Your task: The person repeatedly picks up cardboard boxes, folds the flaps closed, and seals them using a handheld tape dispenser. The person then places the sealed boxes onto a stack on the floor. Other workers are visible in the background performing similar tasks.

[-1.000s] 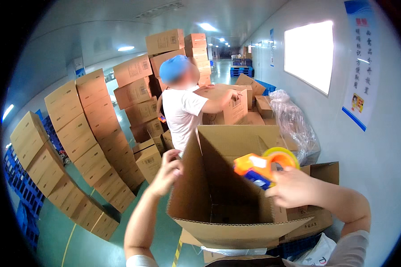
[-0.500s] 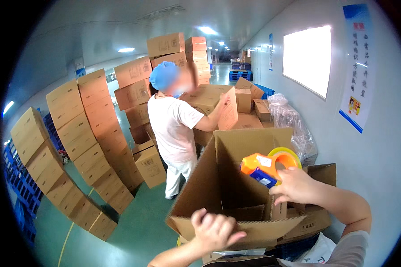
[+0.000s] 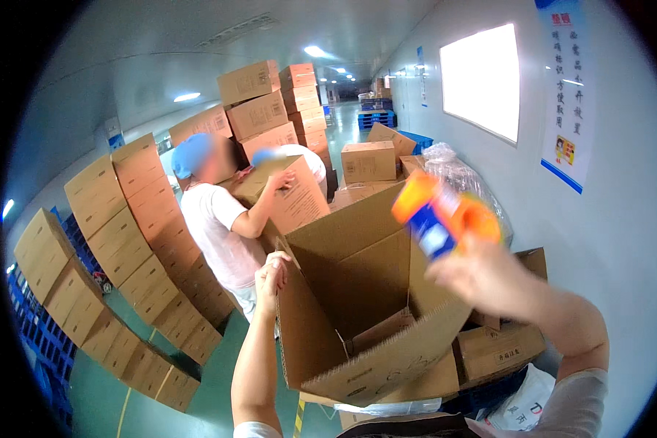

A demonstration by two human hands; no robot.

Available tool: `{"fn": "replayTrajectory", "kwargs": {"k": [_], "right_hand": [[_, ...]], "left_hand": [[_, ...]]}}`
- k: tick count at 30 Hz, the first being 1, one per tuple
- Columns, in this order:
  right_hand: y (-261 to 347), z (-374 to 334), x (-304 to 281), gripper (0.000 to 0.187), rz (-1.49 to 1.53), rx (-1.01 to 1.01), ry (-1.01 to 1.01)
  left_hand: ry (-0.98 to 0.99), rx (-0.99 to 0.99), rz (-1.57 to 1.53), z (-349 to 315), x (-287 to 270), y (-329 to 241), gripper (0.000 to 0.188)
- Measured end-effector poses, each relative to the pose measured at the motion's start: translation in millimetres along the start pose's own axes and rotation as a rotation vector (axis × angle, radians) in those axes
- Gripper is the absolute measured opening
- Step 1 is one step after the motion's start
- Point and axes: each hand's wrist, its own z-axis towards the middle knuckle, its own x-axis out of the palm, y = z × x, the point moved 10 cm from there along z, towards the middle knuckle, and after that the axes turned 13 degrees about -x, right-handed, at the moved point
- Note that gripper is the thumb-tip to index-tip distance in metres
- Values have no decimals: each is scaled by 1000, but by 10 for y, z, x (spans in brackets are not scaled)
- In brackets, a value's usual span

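A big cardboard box (image 3: 394,371), its top open, stands tilted in front of me. My left hand (image 3: 271,274) is closed over the upper edge of its left side. Above the right side of the box, my right hand (image 3: 482,276) grips an orange and blue tape dispenser (image 3: 425,212), both slightly smeared by motion. The roll in the dispenser shows only as an orange-yellow ring. Inside the box, folded cardboard shows at the bottom.
Beyond the box, a co-worker (image 3: 215,219) in a blue cap holds a carton (image 3: 299,201); a second person (image 3: 310,162) bends behind it. Tall carton stacks (image 3: 117,226) line the left. A plastic-wrapped bundle (image 3: 463,179) lies by the right wall. More cartons (image 3: 500,350) sit at right.
My left hand has gone from the box's near edge to its left edge, and the box has turned. The dispenser has tipped upward. The co-worker has shifted left with a carton; another person appears.
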Motion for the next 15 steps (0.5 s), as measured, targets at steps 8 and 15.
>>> {"fn": "replayTrajectory", "kwargs": {"k": [8, 15], "right_hand": [[-1728, -551, 456, 51, 87, 393, -151], [-1890, -683, 629, 45, 248, 499, -595]], "left_hand": [[288, 13, 165, 103, 918, -207, 36], [793, 293, 465, -719, 2380, 303, 30]]}}
